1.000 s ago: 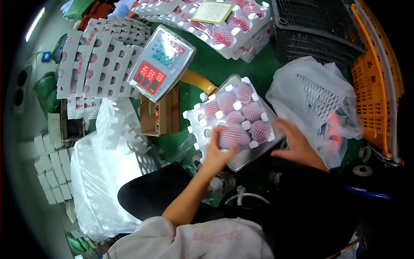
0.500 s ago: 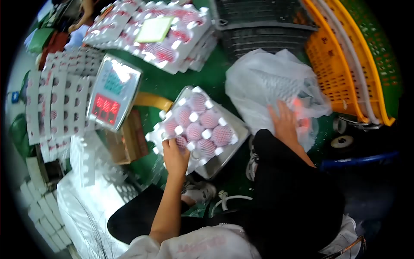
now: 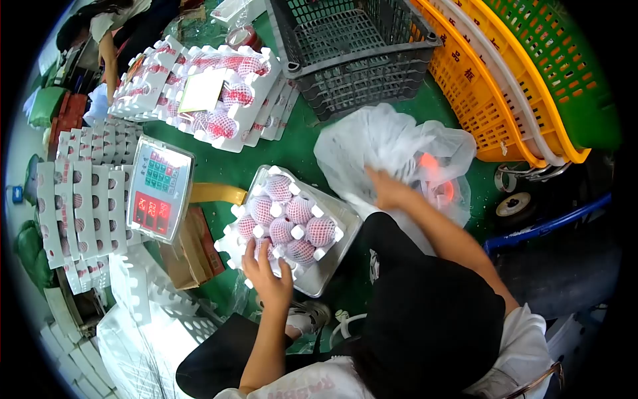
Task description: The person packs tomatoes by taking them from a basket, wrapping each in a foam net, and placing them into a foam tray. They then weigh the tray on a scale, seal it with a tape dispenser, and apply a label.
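Note:
A white moulded tray (image 3: 229, 247) holds several round fruits in pinkish foam nets (image 3: 281, 230). It rests on the metal pan (image 3: 347, 234) of a scale. At the tray's near-left edge is my left hand (image 3: 268, 279), fingers apart, with the fingertips by one netted fruit. My right hand (image 3: 392, 191) is against a crumpled translucent plastic bag (image 3: 362, 143), a finger stretched out and the other fingers partly hidden. Reddish round things (image 3: 435, 176) show through the bag's right side. Left of the tray, the scale's display (image 3: 159, 189) is lit with red digits.
Stacked filled trays (image 3: 229, 100) lie beyond the scale, with more stacks (image 3: 86, 206) at left. A black crate (image 3: 362, 73) stands behind the bag; yellow crates (image 3: 475, 86) and a green crate (image 3: 565, 66) line the right. Another person's arm (image 3: 108, 63) shows at upper left.
My view has shifted, showing more of the black crate. My right hand has moved left across the bag. My left hand's fingers have spread and drawn slightly back from the fruit.

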Demonstrator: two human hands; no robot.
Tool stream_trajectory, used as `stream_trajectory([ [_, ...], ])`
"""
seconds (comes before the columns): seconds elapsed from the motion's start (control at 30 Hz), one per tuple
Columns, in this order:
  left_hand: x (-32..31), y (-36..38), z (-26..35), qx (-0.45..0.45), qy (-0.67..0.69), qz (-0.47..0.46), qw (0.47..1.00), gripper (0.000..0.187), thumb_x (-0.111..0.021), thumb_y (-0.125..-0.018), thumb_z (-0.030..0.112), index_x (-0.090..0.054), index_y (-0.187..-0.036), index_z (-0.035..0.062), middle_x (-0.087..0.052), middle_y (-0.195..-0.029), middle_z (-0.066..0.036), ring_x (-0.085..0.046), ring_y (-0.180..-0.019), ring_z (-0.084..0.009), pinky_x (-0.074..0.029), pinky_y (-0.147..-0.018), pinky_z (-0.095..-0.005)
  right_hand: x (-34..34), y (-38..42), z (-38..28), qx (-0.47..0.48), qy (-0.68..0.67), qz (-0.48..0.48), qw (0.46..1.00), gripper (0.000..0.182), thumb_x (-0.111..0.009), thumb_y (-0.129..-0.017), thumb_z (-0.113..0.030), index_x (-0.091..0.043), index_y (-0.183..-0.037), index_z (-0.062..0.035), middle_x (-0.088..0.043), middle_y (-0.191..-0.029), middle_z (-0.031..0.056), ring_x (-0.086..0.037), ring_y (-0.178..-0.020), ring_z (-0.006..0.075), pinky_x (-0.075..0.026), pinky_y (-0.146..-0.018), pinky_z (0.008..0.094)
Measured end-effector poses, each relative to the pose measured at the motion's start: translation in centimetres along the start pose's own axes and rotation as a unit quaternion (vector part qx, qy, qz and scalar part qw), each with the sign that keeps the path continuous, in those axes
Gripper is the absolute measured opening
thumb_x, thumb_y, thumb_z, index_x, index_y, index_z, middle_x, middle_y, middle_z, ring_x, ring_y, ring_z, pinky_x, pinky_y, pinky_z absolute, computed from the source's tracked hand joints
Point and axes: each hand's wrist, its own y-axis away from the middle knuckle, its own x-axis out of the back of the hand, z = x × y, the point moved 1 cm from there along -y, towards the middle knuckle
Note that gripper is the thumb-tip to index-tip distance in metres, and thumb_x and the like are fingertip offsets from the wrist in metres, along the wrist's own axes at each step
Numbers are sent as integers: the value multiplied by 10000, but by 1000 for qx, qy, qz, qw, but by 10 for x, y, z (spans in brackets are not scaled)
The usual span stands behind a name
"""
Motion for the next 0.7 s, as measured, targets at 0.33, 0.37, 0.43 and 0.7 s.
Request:
stream_trajectory([
  [0.33, 46, 11, 46, -37, 295, -67, 952, 317, -631, -811, -31, -644, -1120, 40, -664, -1076, -158, -665, -964, -330, -525, -835, -351, 3, 89, 23, 5, -107, 332, 937, 345, -626, -788, -158, -673, -1104, -28, -664, -1115, 178, -633, -1036, 337, -506, -900, 398],
  [0.37, 57, 14, 44, -50, 292, -53, 954, 312, -631, -809, -34, -646, -1112, 39, -667, -1065, -157, -666, -958, -327, -525, -827, -352, 38, 106, 9, 25, -157, 377, 912, 344, -632, -793, -143, -667, -1112, -17, -667, -1118, 175, -634, -1039, 326, -499, -909, 388],
  [0.43, 79, 22, 42, -54, 277, -26, 959, 306, -634, -798, -52, -646, -1092, 31, -672, -1043, -156, -666, -939, -320, -525, -808, -350, 136, 159, -37, 40, -151, 484, 861, 361, -628, -812, -96, -632, -1154, 17, -645, -1191, 182, -621, -1065, 289, -483, -917, 373],
  [0.7, 127, 51, 20, -18, 244, 74, 967, 244, -615, -799, -89, -665, -1015, 11, -675, -972, -147, -675, -856, -281, -534, -760, -327, 483, 293, -166, 163, 185, 947, 207, 119, -565, -881, -127, -593, -859, -14, -624, -735, 51, -610, -682, 242, -493, -638, 378],
])
